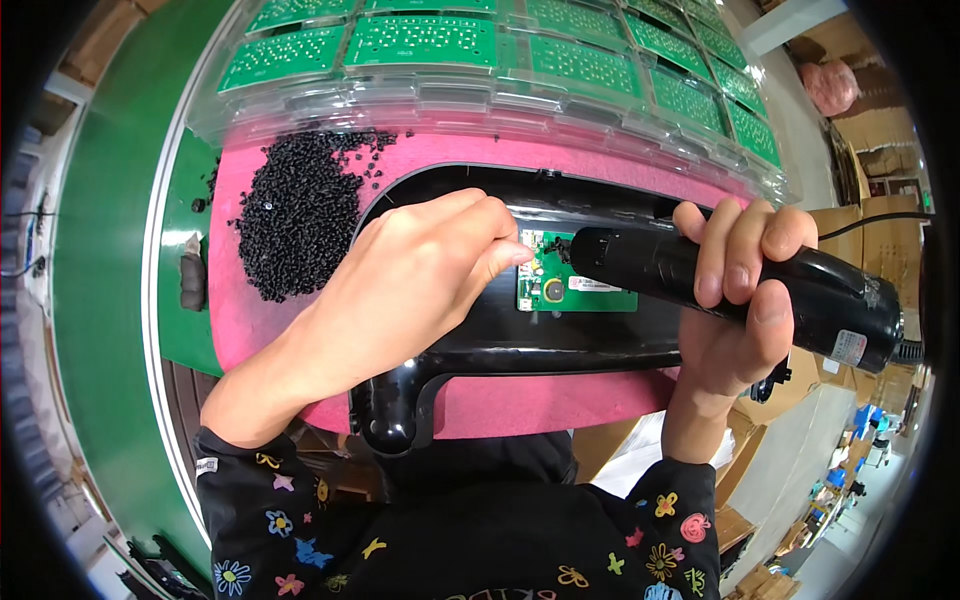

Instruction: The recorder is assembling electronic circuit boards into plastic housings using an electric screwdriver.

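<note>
A glossy black plastic housing point(500, 345) lies hollow side up in front of me. Inside it sits a green circuit board point(607, 301) with a round component and a white label. My right hand point(745, 270) is wrapped round a black corded electric screwdriver point(650, 268), held aslant with its front end over the board's upper part. The tip itself is hard to make out among small dark bits there. Thumb and fingers of my left hand point(430, 265) are pinched together at the board's left edge; whatever is between them is hidden.
A heap of small black screws point(300, 220) lies on the pink mat point(450, 148), left of the housing. Clear plastic trays point(430, 92) full of green circuit boards point(425, 40) stand along the far side. The screwdriver's cord point(880, 220) appears at right, near cardboard boxes point(890, 262).
</note>
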Motion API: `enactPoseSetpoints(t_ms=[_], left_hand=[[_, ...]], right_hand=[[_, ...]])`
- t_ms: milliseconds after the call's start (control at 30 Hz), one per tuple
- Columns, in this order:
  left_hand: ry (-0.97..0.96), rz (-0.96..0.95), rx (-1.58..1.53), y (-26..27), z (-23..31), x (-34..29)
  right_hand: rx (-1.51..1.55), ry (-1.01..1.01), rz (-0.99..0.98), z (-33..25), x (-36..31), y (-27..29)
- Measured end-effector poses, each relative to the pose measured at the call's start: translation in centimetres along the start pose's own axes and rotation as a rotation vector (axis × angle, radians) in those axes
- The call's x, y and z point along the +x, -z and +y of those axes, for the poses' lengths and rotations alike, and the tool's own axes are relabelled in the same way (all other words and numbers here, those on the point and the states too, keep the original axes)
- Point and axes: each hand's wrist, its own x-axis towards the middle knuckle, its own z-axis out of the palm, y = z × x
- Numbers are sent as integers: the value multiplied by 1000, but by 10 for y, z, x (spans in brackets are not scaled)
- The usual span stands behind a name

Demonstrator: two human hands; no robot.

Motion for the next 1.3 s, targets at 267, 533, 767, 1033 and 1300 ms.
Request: enactPoseSetpoints(t_ms=[267, 533, 767, 1033, 1300], left_hand=[[-54, -58, -9, 0, -3, -1], [-1, -140, -110, 2, -2, 1], [-4, -158, -131, 2, -2, 1], [-106, -48, -79, -1, 0, -1], [-9, 8, -8, -2, 0, -3]], right_hand=[[21, 4, -40, -3, -1, 1], [315, 14, -35, -10, -2, -6], [368, 42, -43, -10, -6, -8], [338, 40, -60, -11, -4, -7], [38, 9, 28, -7, -2, 2]])
